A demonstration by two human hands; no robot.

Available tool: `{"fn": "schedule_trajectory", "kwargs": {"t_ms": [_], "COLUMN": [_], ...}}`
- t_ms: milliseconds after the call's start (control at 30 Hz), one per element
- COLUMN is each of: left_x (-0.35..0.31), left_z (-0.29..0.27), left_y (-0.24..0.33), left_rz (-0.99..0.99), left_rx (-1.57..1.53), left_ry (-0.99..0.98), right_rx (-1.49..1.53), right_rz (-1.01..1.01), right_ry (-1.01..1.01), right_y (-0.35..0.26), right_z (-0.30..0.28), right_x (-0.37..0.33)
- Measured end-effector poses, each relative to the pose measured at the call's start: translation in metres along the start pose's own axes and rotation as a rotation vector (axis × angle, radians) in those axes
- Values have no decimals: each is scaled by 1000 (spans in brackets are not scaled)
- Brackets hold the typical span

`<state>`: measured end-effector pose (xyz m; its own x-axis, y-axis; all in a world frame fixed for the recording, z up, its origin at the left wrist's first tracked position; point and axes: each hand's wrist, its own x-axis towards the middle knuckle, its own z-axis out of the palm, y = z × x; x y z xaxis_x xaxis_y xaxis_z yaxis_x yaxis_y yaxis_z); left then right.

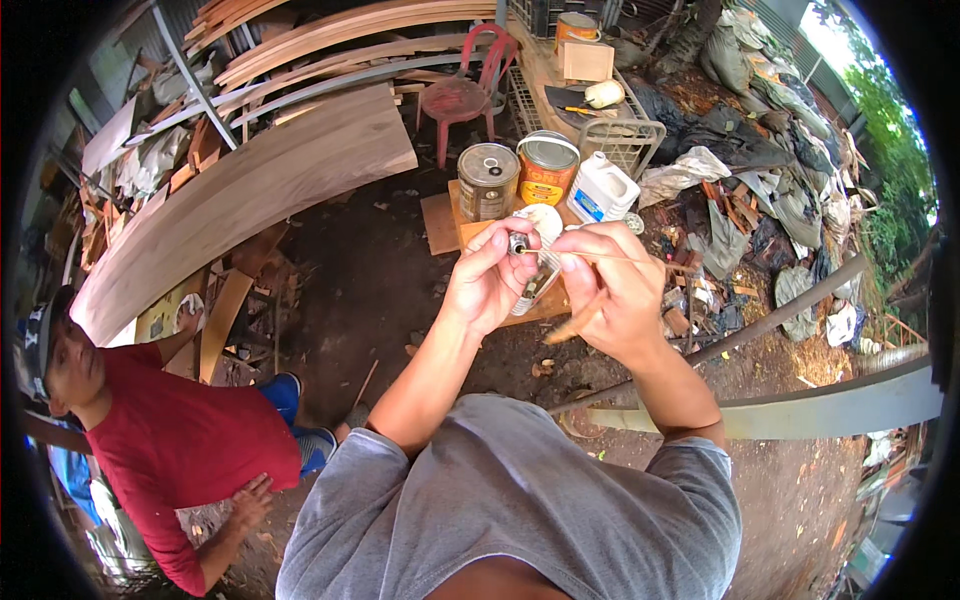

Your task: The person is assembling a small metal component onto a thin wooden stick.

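Note:
My left hand (pixel 478 285) pinches a small metal cylindrical fitting (pixel 517 243), its open end turned toward me. In my right hand (pixel 622 295) is a thin straw-coloured stick (pixel 640 260), whose tip reaches the fitting's opening; how deep it goes cannot be made out. A tan, tapered piece (pixel 575 322), like a bristle tuft, juts from below the right fingers. Behind the hands, a clear container (pixel 545 285) with something inside is partly hidden. Beyond it stand a metal can (pixel 488 182), an orange-labelled paint can (pixel 547 165) and a white jug (pixel 602 188).
A person in a red top (pixel 190 440) is close on my left. A long pale board (pixel 260 195) slants behind them, near a red plastic chair (pixel 465 95). Bags and debris (pixel 760 200) cover the right side. A metal bar (pixel 770 305) crosses at right.

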<state>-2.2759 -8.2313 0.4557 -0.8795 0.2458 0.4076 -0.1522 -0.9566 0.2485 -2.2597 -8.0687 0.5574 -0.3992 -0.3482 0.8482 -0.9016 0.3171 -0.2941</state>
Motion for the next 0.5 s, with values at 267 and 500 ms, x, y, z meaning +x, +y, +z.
{"fn": "schedule_trajectory", "kwargs": {"t_ms": [267,500], "left_x": [-4,-4], "left_z": [10,5], "left_y": [9,12], "left_rz": [37,42], "left_rx": [-47,1], "left_ry": [22,29], "right_rx": [21,-14], "right_rz": [-103,-121], "right_ry": [87,59], "right_y": [5,1], "right_z": [2,6], "right_x": [2,5]}}
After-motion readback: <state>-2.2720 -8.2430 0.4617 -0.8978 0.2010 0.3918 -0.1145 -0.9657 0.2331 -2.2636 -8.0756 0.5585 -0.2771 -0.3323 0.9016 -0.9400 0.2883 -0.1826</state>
